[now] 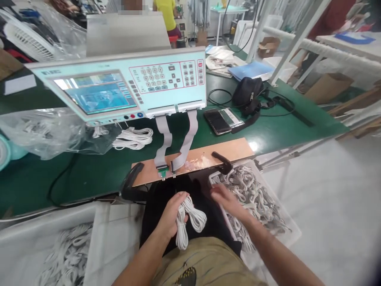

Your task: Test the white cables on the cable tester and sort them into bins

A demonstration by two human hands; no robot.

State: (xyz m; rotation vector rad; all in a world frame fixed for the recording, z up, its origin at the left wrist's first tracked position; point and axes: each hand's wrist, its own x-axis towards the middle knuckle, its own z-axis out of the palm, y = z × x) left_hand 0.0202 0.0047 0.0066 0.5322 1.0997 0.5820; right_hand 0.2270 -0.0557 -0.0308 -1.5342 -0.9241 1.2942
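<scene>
My left hand (174,212) is closed round a bundle of coiled white cables (190,220), held over my lap just below the table edge. My right hand (224,198) hovers beside it with fingers stretched out and apart, holding nothing, at the rim of a clear bin of white cables (262,198) on my right. Ahead, a wooden board (226,153) carries a small green connector fixture (163,171), joined by two grey ribbon cables (178,139) to a pale tester with screen and keypad (125,85).
A loose coil of white cable (133,138) and a plastic bag of cables (44,131) lie on the green table (89,171). A phone (217,121), a black pouch (248,93) and papers lie farther right. Another container of cables (68,254) sits low left. A person in yellow (165,14) stands far back.
</scene>
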